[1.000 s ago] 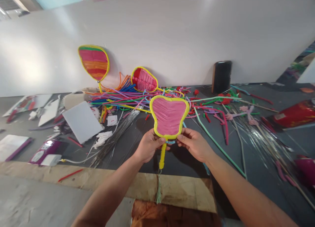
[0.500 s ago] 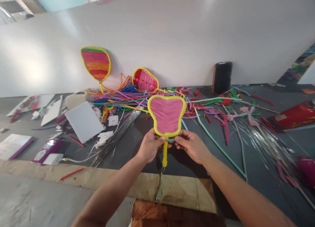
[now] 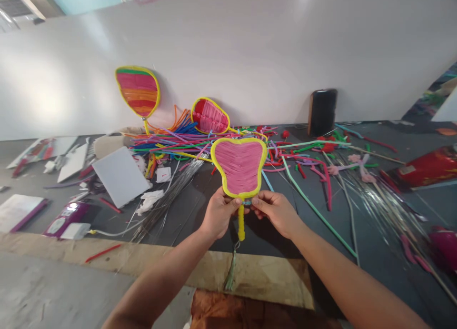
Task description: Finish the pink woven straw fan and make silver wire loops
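A pink hand fan (image 3: 240, 166) with a fuzzy yellow rim stands upright between my hands, above the dark table. Its yellow handle (image 3: 242, 224) points down, and a pale green tassel (image 3: 231, 272) hangs from the end. My left hand (image 3: 222, 212) is closed on the fan's base, thumb in front beside the handle. From the other side my right hand (image 3: 273, 210) pinches the base, thumb and fingertips at a short light-blue beaded strand (image 3: 247, 203) across the neck. Some fingers of both hands are hidden behind the fan.
Two more fans, one striped (image 3: 138, 92) and one red-and-pink (image 3: 210, 115), lean by the white partition (image 3: 250, 48). Colourful pipe cleaners (image 3: 171, 141), silvery wires (image 3: 171, 195), a phone (image 3: 322, 112), a white card (image 3: 122, 176), a glue gun (image 3: 67, 217) and a red can (image 3: 428, 167) lie around.
The fan's head has shifted slightly left and its handle end slightly right, so it tilts a little differently. Both hands keep their hold near the base.
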